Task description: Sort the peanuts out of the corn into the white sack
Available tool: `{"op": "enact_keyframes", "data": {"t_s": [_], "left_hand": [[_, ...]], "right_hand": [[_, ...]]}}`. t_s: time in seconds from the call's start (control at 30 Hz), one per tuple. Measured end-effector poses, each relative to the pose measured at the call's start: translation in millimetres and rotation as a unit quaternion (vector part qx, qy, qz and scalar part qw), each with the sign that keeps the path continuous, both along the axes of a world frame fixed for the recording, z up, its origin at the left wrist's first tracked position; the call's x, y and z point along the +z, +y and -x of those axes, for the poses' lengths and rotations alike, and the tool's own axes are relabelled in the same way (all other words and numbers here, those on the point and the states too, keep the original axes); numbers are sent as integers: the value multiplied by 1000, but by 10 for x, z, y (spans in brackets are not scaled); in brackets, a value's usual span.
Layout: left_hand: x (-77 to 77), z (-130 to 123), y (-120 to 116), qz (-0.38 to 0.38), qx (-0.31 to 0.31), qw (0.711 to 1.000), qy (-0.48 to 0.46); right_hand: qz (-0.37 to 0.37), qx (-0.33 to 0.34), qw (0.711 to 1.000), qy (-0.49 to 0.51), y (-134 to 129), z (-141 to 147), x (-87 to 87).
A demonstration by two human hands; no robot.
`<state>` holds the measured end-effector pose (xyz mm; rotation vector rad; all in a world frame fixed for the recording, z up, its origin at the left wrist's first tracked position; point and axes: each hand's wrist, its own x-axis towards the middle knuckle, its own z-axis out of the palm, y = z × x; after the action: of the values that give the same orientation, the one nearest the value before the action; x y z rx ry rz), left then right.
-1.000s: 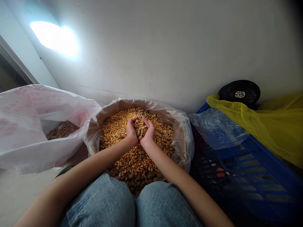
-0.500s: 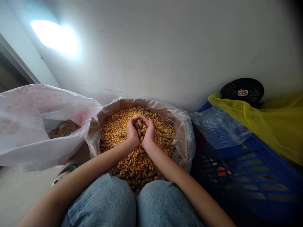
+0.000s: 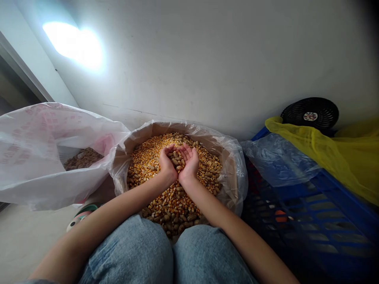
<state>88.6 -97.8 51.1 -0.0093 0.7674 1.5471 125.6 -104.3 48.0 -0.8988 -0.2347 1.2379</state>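
Note:
My left hand (image 3: 167, 162) and my right hand (image 3: 189, 161) are cupped side by side over a bag (image 3: 233, 157) of grain, their wrists nearly touching. Between the two palms lies a heap of unshelled peanuts (image 3: 177, 159). The right palm faces up with its fingers somewhat spread; the left fingers curl around the other side of the heap. Beneath and around the hands are yellow corn kernels (image 3: 145, 156) mixed with more peanuts, the corn thickest at the far left. Peanuts gather at the near edge, by my knees.
To the left stands a white plastic sack (image 3: 26, 157) with peanuts (image 3: 84, 158) inside. A blue crate (image 3: 325, 213) on the right carries clear plastic, yellow mesh (image 3: 340, 157) and a black fan (image 3: 310, 114). A pale wall (image 3: 189, 59) rises behind. A slipper (image 3: 79, 217) shows at lower left.
My fingertips have come apart at the far side, and the right hand has turned its palm more upward. Peanuts still lie between the hands. The view has shifted slightly.

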Motion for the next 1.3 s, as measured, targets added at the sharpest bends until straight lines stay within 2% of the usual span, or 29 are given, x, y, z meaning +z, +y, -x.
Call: {"op": "enact_keyframes", "data": {"t_s": [0.17,0.3,0.43,0.63,0.73,0.87,0.97,1.3], "left_hand": [[-7,11,-5,27,-2,1000,4],[-38,17,11,36,-15,999,-21],[-41,16,16,39,-61,995,-72],[-8,26,-17,59,-127,986,-93],[-2,42,-28,55,-151,982,-99],[26,58,-35,58,-153,981,-107],[59,58,-42,53,-151,980,-119],[163,123,-102,69,-139,981,-117]], "right_hand": [[-37,10,999,-7,-18,5,31],[-46,6,999,25,-14,-5,46],[-44,0,999,32,-10,-13,48],[-86,-9,996,-16,-6,-22,95],[-117,14,992,-34,-2,-42,127],[-175,59,982,-49,-15,-67,166],[-192,67,978,-41,-29,-81,188],[-163,36,985,-43,-37,-139,192]]}}
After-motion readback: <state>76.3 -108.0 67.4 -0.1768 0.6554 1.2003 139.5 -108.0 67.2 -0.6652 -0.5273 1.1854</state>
